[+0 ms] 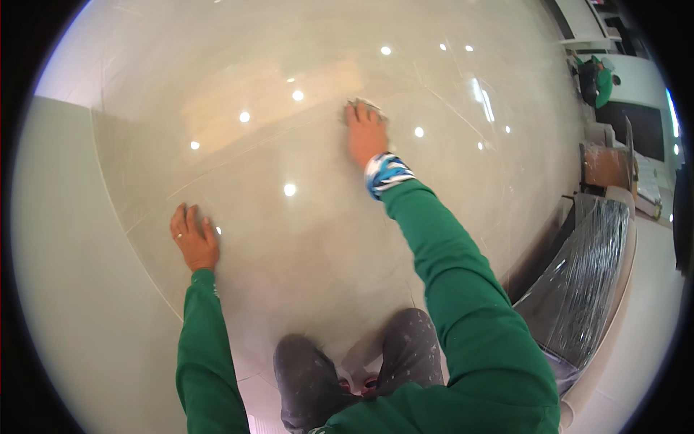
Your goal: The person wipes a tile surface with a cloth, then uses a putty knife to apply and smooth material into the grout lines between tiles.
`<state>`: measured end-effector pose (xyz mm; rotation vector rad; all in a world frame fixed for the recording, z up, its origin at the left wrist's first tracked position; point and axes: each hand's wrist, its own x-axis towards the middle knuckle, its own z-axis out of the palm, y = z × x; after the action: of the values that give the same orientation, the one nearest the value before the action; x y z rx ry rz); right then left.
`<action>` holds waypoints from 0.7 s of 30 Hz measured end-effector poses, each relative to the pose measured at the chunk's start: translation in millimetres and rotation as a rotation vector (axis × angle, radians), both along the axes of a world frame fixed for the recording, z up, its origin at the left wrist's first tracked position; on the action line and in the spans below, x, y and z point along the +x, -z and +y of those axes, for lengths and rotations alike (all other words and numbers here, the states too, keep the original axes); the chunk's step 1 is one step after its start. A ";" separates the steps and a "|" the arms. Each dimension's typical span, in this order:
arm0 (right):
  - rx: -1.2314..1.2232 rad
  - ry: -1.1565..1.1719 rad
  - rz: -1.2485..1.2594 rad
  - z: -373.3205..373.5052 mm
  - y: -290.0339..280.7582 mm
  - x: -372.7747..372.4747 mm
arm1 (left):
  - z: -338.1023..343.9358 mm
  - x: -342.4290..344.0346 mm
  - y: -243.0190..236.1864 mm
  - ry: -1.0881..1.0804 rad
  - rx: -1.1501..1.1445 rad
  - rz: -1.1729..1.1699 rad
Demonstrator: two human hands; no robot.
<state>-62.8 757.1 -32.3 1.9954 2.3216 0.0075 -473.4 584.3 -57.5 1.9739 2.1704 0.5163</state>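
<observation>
My left hand [195,239] rests on the glossy pale tiled floor [289,246], palm down with fingers apart. It wears a ring and holds nothing. Farther forward and to the right, my right hand [366,136] presses a small pale cloth [371,106] against the tiles. Only the cloth's edge shows past the fingertips; the rest lies hidden under them. A blue and white patterned band [387,173] wraps the right wrist. Both arms are in green sleeves, and my bent knees in dark trousers are at the lower edge.
A white wall [79,246] runs along the left side. At the right stands a seat wrapped in clear plastic [578,282], with a cardboard box [606,168] beyond it. Another person in green [601,83] is at the far right. Ceiling lights reflect off the floor.
</observation>
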 end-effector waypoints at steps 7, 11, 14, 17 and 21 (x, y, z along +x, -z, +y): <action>0.099 -0.144 0.080 9.3 27.4 38.8 | -4.4 6.4 4.2 -0.024 0.003 0.065; 0.108 0.049 -0.007 46.6 30.1 125.1 | -3.3 6.2 1.1 -0.036 -0.015 0.047; 0.120 0.074 0.010 74.1 25.4 173.6 | -2.9 5.6 -0.2 -0.015 0.016 0.035; 0.079 0.185 0.050 81.5 20.6 176.1 | -1.1 5.9 -0.3 -0.019 0.032 0.055; 0.150 0.123 0.145 44.5 24.1 97.7 | -0.8 2.8 -3.7 -0.035 0.021 -0.026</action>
<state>34.8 801.7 -56.4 2.2803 2.3422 0.0315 -470.6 583.5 -53.8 1.9316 2.1963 0.5685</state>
